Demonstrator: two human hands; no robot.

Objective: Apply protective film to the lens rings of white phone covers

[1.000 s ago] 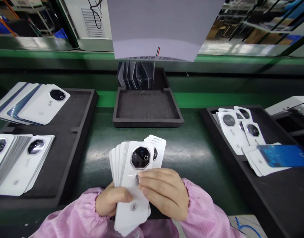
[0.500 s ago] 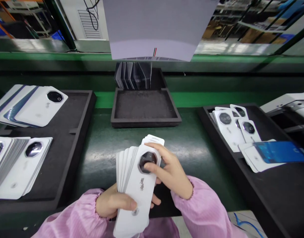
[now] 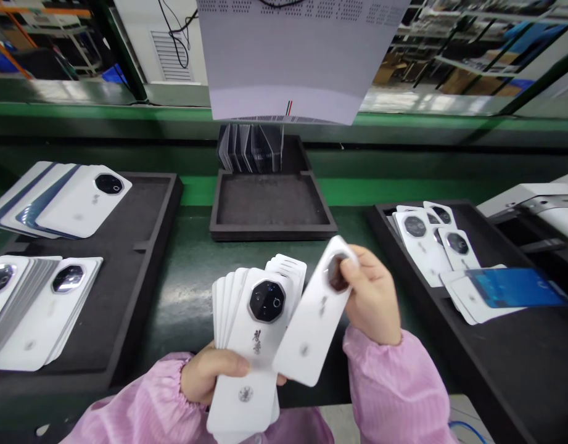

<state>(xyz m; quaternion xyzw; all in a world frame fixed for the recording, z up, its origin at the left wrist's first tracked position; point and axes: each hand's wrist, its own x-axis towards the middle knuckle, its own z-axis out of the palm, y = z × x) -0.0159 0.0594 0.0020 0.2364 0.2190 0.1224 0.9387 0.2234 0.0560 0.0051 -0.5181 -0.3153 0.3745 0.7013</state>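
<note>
My left hand [image 3: 213,373] is closed on a fanned stack of white phone back panels [image 3: 265,336], thumb across the front one. That panel has a dark octagonal camera area and dark lettering. My right hand [image 3: 374,299] pinches a single white phone back panel [image 3: 311,339] by its upper end, with the thumb over its dark camera area. This panel is tilted to the right of the stack, its lower left edge close to the stack. Whether the two touch there I cannot tell. The fingers behind both are mostly hidden.
A black tray [image 3: 147,209] on the left holds several white panels [image 3: 68,308] in two groups. Another black tray [image 3: 274,233] at the back has a row of dark thin plates [image 3: 251,148]. In the right tray [image 3: 501,364] lie more panels [image 3: 415,240] and a blue-filmed piece [image 3: 515,287].
My right hand has drawn one panel off the front of the stack and moved it to the right. Another panel's camera area and lettering now show at the front. My left hand keeps its hold.
</note>
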